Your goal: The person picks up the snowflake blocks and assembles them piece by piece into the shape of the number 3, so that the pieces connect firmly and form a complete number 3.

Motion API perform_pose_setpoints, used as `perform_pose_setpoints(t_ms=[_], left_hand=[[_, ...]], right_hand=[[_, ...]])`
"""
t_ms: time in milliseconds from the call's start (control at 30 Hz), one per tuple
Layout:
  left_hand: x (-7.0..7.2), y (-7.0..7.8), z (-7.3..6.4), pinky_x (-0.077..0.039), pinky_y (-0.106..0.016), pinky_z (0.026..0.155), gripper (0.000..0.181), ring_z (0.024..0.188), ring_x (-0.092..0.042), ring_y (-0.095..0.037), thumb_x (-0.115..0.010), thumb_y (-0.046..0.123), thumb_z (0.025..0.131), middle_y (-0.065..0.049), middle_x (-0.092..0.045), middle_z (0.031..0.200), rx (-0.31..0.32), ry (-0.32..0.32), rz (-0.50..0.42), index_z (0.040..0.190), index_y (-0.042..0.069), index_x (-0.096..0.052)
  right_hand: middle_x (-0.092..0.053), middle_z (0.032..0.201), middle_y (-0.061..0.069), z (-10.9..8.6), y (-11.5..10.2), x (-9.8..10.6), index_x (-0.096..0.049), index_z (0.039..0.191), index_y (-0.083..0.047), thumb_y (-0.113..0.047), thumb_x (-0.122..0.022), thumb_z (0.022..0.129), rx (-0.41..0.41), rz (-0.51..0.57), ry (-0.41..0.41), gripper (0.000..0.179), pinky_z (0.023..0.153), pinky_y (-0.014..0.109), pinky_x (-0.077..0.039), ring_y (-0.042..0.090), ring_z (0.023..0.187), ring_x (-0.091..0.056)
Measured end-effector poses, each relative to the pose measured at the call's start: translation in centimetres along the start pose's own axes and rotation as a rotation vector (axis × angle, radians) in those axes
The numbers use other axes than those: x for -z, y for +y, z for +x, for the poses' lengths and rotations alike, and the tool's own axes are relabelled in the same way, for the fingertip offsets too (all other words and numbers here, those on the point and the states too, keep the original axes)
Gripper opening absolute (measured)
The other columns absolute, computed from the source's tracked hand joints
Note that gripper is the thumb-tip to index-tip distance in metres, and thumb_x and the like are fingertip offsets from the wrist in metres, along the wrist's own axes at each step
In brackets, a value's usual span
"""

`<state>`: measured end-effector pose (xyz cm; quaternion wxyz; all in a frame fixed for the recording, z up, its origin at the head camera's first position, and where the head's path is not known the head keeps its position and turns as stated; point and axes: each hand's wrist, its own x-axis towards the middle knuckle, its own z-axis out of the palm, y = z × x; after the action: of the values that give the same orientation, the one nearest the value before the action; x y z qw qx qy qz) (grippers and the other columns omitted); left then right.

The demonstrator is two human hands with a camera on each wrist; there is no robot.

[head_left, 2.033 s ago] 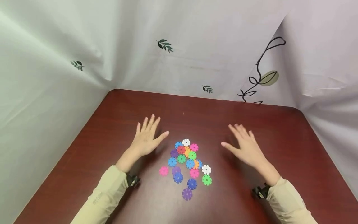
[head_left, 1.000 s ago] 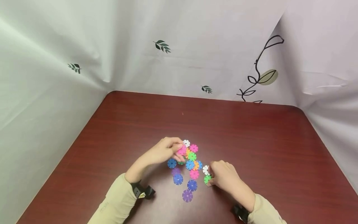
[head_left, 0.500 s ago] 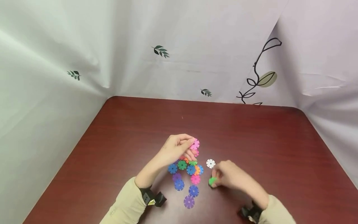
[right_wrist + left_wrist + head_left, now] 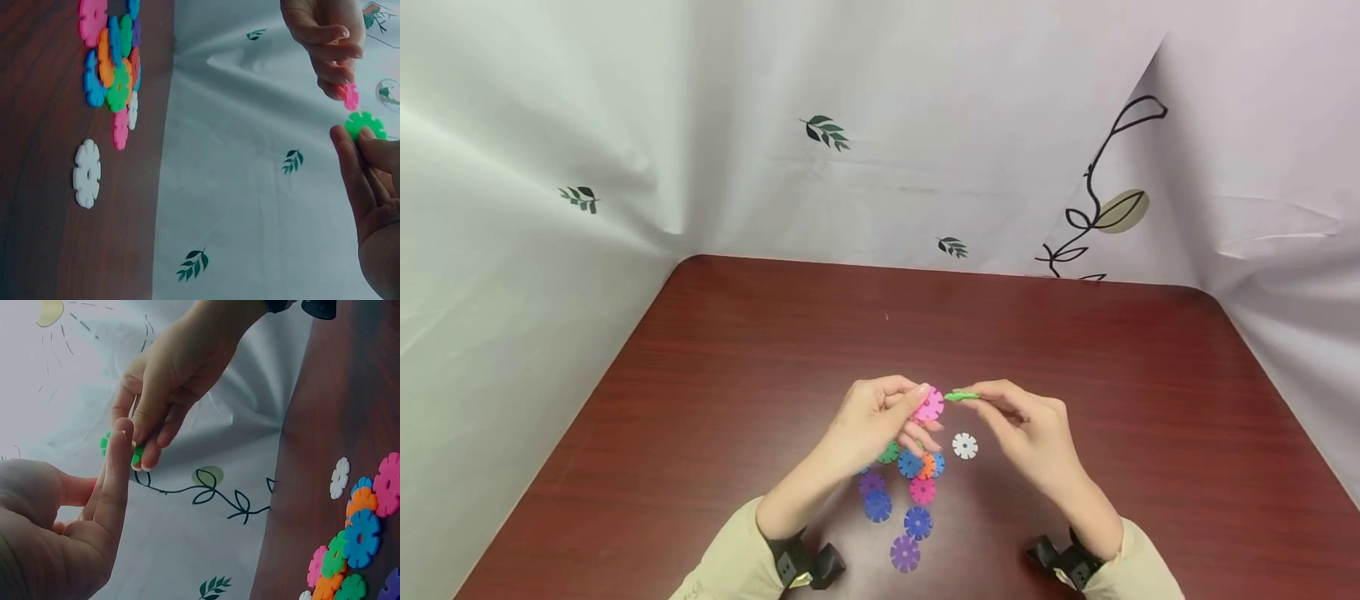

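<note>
My left hand [image 4: 868,421] pinches a pink notched disc [image 4: 931,405] between thumb and fingers, raised over the table. Facing it, my right hand [image 4: 1033,429] pinches a green notched disc [image 4: 962,397], turned edge-on in the head view. In the right wrist view a narrow gap shows between the pink disc [image 4: 351,97] and the green disc [image 4: 365,126]. The left wrist view hides the pink disc behind the left fingers [image 4: 112,481]. A white notched disc [image 4: 966,446] lies flat below the right hand.
Several loose notched discs lie under and in front of the left hand, among them a purple disc [image 4: 905,553] and a blue disc [image 4: 918,522]. They rest on a dark red wooden table [image 4: 760,333]. Behind it hangs a pale curtain [image 4: 880,167] with leaf prints.
Both hands were spread and holding nothing. The left hand picked up the pink disc and moved right with it. The right hand lifted the green disc toward it; the white disc shifted slightly.
</note>
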<state>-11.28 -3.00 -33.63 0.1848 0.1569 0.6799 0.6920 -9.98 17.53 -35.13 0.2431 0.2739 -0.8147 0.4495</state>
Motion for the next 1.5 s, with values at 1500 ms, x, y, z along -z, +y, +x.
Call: perform_pose_setpoints(t_ms=[1500], left_hand=[[1.9, -1.9, -0.3, -0.055, -0.045, 0.061, 0.025, 0.064, -0.063, -0.034, -0.059, 0.011, 0.092, -0.020, -0.063, 0.072, -0.073, -0.188, 0.236, 0.116, 0.007, -0.063]], right_hand=[[-0.071, 0.082, 0.009, -1.4, 0.5, -2.1, -0.057, 0.101, -0.002, 0.004, -0.078, 0.070, -0.139, 0.142, -0.175, 0.038, 0.062, 0.021, -0.055, 0.010, 0.071, -0.069]])
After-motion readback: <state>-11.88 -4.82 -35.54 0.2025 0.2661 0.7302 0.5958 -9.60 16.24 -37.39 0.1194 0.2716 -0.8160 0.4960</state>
